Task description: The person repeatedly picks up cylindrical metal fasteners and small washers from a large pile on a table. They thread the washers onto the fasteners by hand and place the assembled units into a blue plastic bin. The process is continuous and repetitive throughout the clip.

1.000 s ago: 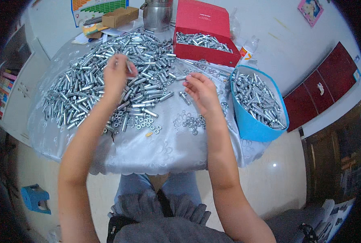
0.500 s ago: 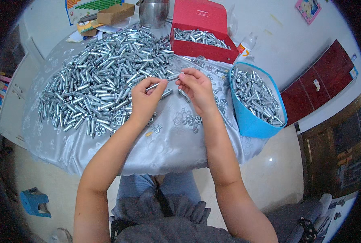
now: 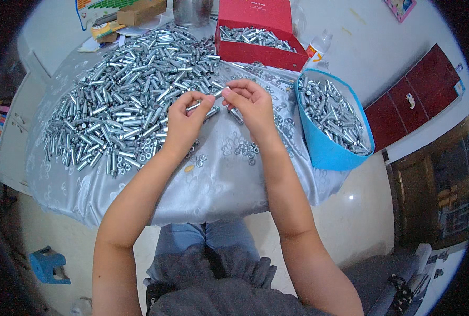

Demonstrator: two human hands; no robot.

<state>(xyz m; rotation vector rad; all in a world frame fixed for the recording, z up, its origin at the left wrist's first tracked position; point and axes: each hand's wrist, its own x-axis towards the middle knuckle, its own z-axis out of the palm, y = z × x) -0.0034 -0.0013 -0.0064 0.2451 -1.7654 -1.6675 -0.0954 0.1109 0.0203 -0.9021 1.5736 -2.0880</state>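
My left hand point(image 3: 184, 121) pinches a silvery metal expansion bolt point(image 3: 218, 95) between thumb and fingers. The fingers of my right hand point(image 3: 253, 108) are closed at the other end of it, so both hands meet over the bolt; its tip is partly hidden. Left of my hands spreads a big heap of similar sleeved bolts point(image 3: 134, 95) on the table. Loose nuts point(image 3: 144, 154) lie at the heap's near edge. Between my forearms, washers point(image 3: 240, 147) are scattered on the cloth. A few bolts point(image 3: 236, 115) lie just beneath my right hand.
A blue fabric bin point(image 3: 329, 150) full of bolts stands at the table's right edge. Behind sits an open red box point(image 3: 260, 56) holding more bolts, beside a plastic bottle point(image 3: 319, 46). A metal pot point(image 3: 192, 11) and a cardboard box point(image 3: 141, 11) stand farther back. A blue stool point(image 3: 50, 265) is on the floor.
The whole view has shifted slightly, with the table things sitting higher in the picture. My hands stay together on the bolt, and the right fingers are a little nearer the left.
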